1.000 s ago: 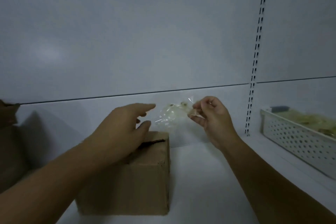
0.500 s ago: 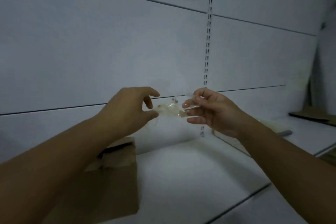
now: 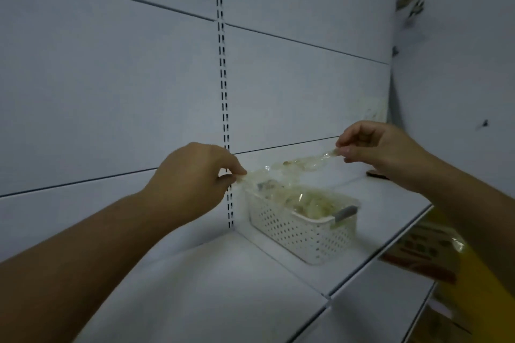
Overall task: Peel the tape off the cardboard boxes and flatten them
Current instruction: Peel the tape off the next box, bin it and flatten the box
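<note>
A crumpled strip of clear tape [image 3: 292,166] stretches between my two hands, above a white perforated basket [image 3: 303,234]. My left hand [image 3: 195,178] pinches the strip's left end between thumb and fingers. My right hand [image 3: 379,147] pinches the right end, held higher and farther right. The basket stands on the white shelf [image 3: 228,287] and holds a heap of used clear tape [image 3: 309,202]. No cardboard box is in view.
A slotted upright [image 3: 224,108] runs down the white back wall behind my left hand. The shelf's front edge runs diagonally at the lower right, with a yellow and red package [image 3: 423,253] below it. A small dark object [image 3: 376,174] lies at the shelf's far right.
The view has swung right, so the cardboard box has left the frame and the basket has come in. My hands have moved apart and pulled the tape out into a long strip.
</note>
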The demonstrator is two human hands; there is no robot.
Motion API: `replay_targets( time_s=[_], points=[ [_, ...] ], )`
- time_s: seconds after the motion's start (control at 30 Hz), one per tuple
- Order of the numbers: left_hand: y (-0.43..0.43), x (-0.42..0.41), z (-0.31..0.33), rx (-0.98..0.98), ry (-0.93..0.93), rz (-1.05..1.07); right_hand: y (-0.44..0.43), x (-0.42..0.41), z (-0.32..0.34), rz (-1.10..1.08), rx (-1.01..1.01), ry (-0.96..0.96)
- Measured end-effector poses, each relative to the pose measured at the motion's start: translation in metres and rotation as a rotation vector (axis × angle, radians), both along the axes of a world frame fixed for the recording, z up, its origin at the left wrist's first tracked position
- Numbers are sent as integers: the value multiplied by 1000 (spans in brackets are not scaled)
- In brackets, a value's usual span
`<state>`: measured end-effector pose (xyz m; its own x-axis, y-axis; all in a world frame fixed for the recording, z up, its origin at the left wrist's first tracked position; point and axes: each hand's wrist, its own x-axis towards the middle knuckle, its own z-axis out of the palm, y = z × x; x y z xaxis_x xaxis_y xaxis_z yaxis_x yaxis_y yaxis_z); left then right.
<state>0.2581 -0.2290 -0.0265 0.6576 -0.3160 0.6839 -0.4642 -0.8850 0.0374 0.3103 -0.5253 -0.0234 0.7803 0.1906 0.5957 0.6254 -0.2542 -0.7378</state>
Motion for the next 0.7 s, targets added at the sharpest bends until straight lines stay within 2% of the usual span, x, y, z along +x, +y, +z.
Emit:
replay_targets(
  time_s=[0.13, 0.27, 0.37, 0.43, 0.57, 0.63, 0.7],
  points=[
    [-43, 54, 2, -51, 14, -10, -44, 43, -10, -102, -81, -23],
    [-83, 101, -14, 20, 72, -65, -87, 86, -27, -192, -178, -15],
    [-105, 123, -35, 94, 187, -116, -103, 117, -43, -271, -240, 18],
    [-114, 128, -47, 212, 295, -166, -102, 133, -52, -229, -262, 58],
    [-113, 125, -53, 372, 562, -199, -92, 146, -61, 75, -244, 129],
    [-113, 122, -49, 258, 763, -208, -84, 148, -65, 145, -480, 128],
    [-119, 121, -47, 208, 834, -176, -75, 148, -69, 156, -807, 61]
  ],
)
